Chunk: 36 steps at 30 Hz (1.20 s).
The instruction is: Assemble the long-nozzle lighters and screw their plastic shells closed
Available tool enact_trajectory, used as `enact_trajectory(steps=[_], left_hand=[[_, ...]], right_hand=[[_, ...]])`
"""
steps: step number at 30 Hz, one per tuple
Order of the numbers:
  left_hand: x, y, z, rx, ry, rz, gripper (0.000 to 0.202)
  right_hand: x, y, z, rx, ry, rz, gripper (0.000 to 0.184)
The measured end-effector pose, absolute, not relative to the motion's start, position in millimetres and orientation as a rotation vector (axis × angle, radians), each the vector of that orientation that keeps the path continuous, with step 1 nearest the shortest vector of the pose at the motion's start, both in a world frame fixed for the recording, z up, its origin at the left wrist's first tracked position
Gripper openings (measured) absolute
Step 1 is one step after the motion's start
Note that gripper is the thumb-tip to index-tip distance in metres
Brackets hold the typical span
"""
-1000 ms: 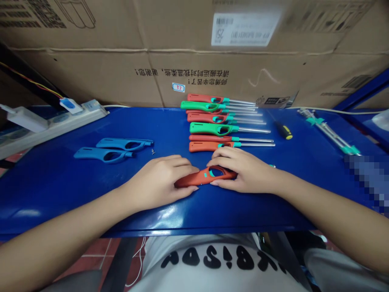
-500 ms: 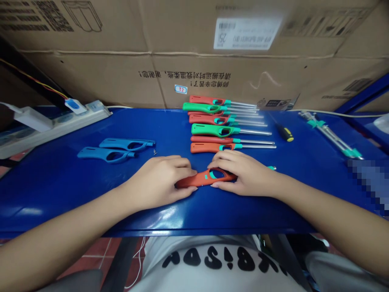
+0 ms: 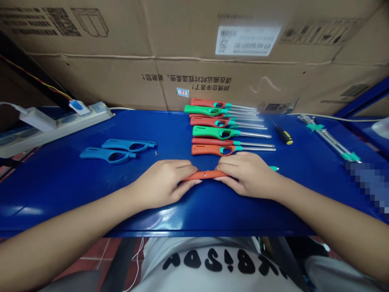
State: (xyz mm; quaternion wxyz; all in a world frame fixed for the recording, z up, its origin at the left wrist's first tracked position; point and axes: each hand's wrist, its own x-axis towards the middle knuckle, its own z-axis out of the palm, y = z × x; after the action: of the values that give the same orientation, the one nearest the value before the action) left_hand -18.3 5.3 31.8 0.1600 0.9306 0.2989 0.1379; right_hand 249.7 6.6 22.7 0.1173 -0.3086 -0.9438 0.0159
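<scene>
My left hand (image 3: 165,183) and my right hand (image 3: 247,174) both grip an orange long-nosed lighter (image 3: 204,175) low over the blue table (image 3: 60,186). The lighter is turned on edge, so only its narrow orange side shows between my fingers. Its teal tip (image 3: 274,168) sticks out to the right past my right hand. Just behind my hands lies a row of several finished orange and green lighters (image 3: 214,132) with metal tubes pointing right.
Two blue lighter shell halves (image 3: 120,149) lie at the left, a small screw (image 3: 157,153) beside them. A yellow-and-black screwdriver (image 3: 284,134) and loose metal tubes with teal ends (image 3: 330,138) lie at the right. A white power strip (image 3: 57,123) sits far left. Cardboard boxes (image 3: 194,52) wall the back.
Both hands have rolled the orange lighter from lying flat, with its teal trigger opening showing, up onto its edge. The hands stayed in the same place.
</scene>
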Motion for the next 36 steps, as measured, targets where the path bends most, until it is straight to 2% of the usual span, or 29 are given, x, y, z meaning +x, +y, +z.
enact_trajectory(steps=[8,14,19,23,25,29,31,36], left_hand=[[-19,9,33,2.641,0.881,0.473,0.028],[-20,10,33,2.640,1.032,0.453,0.028],[-21,13,27,2.739,1.006,0.463,0.041],[-21,12,26,2.847,0.958,0.450,0.043],[-19,10,26,2.825,0.950,0.395,0.045],[-16,6,25,2.685,0.961,0.317,0.047],[-15,5,23,2.626,0.956,0.340,0.045],[-14,3,20,2.600,0.863,0.470,0.035]], right_hand=[[253,9,25,-1.021,-2.581,0.164,0.027],[253,4,31,-1.229,-2.474,0.189,0.030],[246,-3,33,-1.385,-2.491,0.353,0.031],[245,-5,35,-1.199,-2.432,0.418,0.025],[246,-5,36,-1.022,-2.449,0.408,0.028],[246,-7,33,-0.796,-2.568,0.158,0.020],[244,-9,29,-0.770,-2.554,0.078,0.020],[240,-12,24,-0.843,-2.473,0.170,0.019]])
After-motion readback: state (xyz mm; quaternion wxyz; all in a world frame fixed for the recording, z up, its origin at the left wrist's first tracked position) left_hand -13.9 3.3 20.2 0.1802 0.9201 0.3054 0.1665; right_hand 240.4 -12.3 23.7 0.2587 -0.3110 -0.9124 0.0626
